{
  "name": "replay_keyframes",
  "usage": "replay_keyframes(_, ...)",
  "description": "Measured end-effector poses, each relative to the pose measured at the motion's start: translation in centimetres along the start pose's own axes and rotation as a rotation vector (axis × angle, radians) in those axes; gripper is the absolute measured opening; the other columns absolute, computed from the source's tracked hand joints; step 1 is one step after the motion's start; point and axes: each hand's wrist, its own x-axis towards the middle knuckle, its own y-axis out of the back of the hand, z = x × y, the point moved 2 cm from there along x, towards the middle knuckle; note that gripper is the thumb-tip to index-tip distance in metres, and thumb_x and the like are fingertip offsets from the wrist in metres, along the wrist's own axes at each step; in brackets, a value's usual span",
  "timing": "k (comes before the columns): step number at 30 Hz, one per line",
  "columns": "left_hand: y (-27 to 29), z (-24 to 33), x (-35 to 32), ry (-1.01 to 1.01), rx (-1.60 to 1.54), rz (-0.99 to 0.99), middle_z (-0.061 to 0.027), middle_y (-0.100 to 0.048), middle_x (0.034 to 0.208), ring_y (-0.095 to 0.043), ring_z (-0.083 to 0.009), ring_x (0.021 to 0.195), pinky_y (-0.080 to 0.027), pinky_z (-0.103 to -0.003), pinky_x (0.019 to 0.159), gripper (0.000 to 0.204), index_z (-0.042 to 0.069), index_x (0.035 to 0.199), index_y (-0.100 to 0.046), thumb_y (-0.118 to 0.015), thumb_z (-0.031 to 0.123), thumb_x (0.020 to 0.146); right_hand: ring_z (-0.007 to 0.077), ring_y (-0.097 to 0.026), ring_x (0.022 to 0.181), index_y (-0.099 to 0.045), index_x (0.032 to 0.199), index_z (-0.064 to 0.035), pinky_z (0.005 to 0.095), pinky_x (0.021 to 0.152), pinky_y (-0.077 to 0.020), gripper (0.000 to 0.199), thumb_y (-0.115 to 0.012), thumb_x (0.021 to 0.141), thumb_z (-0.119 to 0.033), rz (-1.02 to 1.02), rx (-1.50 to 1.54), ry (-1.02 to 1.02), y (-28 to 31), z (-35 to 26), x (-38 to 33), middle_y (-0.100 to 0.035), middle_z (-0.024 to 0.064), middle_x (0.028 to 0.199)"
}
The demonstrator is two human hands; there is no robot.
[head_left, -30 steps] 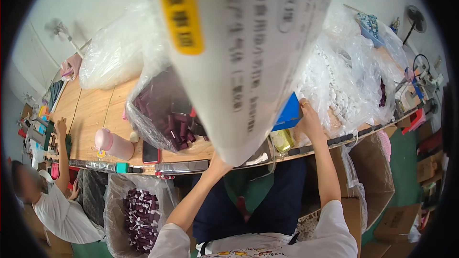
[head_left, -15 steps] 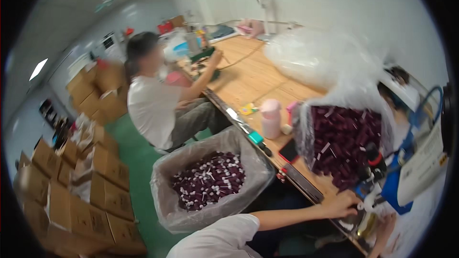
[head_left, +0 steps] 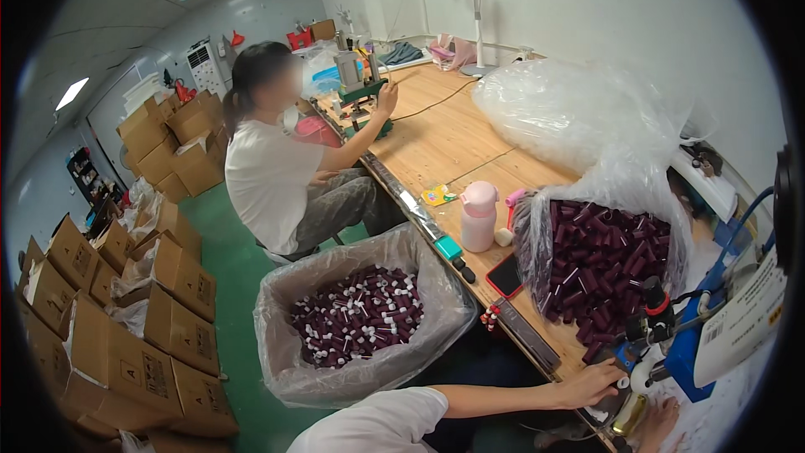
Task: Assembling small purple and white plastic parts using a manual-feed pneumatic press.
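At the near right end of the table, my left hand (head_left: 591,383) reaches in beside a small blue-and-grey bench machine (head_left: 650,344). Its fingers are bent together by a small white ring-shaped part (head_left: 623,383); what they pinch is too small to make out. My right hand (head_left: 658,426) is low at the machine's near side, by a gold-coloured cylinder (head_left: 631,413), with its fingers partly hidden. Just beyond my left hand, dark purple tubes (head_left: 604,260) spill from a clear plastic bag (head_left: 534,243) lying on the table.
Left of the table stands a plastic-lined bin (head_left: 281,361) of purple pieces with white ends. A pink bottle (head_left: 479,216) and a phone (head_left: 505,276) lie near the table edge. A co-worker (head_left: 272,159) sits at a green press (head_left: 362,91). Cardboard boxes (head_left: 126,361) line the left.
The view has steadied and shifted slightly. My left hand stays beside the machine, and my right hand sits lower and more hidden. The co-worker's raised hand remains at the press.
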Motion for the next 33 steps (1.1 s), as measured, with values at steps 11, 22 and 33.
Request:
replay_keyframes(11, 4.9, 5.4, -1.3, -0.025, -0.003, 0.242, -0.0181, -0.059, 0.112, -0.061, -0.0387, 0.098, -0.052, -0.043, 0.085, 0.033, 0.0, 0.12, -0.056, -0.067, 0.012, 0.091, 0.0127, -0.057, 0.079, -0.063, 0.111, 0.0031, 0.0248, 0.07, -0.0457, 0.024, -0.069, 0.088, -0.005, 0.129, 1.012, -0.166, 1.8, -6.6, 1.3, -0.059, 0.0058, 0.099)
replay_keyframes(22, 30.3, 3.5, -25.6, 0.698, 1.339, 0.396, -0.0239, -0.06, 0.109, -0.057, -0.0415, 0.105, -0.046, -0.049, 0.091, 0.051, -0.003, 0.126, -0.055, -0.073, 0.014, 0.082, 0.0166, -0.068, 0.092, -0.071, 0.103, 0.0003, 0.0323, 0.085, -0.0542, 0.022, -0.078, 0.083, -0.004, 0.045, 1.185, -0.24, 2.1, -19.3, 0.6, -0.073, 0.0083, 0.101)
replay_keyframes(33, 21.7, 2.2, -12.8, 0.425, 0.554, 0.549, -0.0206, -0.059, 0.132, -0.055, -0.0369, 0.125, -0.041, -0.043, 0.108, 0.031, -0.004, 0.125, -0.062, -0.061, 0.002, 0.094, 0.0158, -0.071, 0.087, -0.07, 0.1, 0.0048, 0.0291, 0.077, -0.0571, 0.019, -0.077, 0.082, 0.003, -0.003, 1.026, -0.263, 3.7, -20.4, 0.8, -0.074, 0.0101, 0.096)
